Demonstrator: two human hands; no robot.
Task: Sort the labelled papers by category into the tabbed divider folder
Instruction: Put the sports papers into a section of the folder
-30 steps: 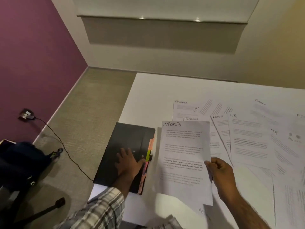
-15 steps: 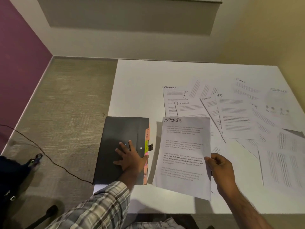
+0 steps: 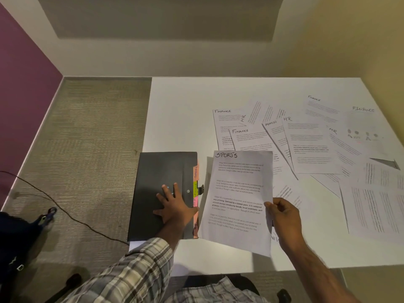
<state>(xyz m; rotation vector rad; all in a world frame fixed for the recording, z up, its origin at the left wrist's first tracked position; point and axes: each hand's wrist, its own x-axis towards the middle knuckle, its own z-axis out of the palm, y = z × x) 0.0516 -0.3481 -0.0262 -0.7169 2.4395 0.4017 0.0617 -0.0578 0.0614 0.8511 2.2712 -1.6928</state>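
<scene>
The right hand (image 3: pixel 284 217) is holding the SPORTS sheet (image 3: pixel 239 200) by its right edge, thumb on top and fingers curled under, its grip pinching the paper just beside the folder (image 3: pixel 162 193), which is lying shut at the 9 o'clock side of the sheet on the white table (image 3: pixel 185 110). The left hand (image 3: pixel 173 206) is resting palm down on the black cover with its fingers spread, gripping nothing. The coloured tabs (image 3: pixel 196 189) are sticking out along the folder's right edge, the orange one at the 12 o'clock end reading sports, with a green and a pink one below it towards 6 o'clock. The loose papers (image 3: pixel 310 145) are lying overlapped from 12 to 3 o'clock of the held sheet, marked finance, HR and admin. The main risk is that the cover is still closed under the flat left hand: pushing the sheet in now would be crumpling its left edge against the tabs. Held by one edge only, the sheet is likely to be sagging and may be slipping behind the wrong divider, since the tabs are sitting close together. The folder is also overhanging the table's left edge, so lifting the cover carelessly could be tipping it towards the floor (image 3: pixel 87 138)
</scene>
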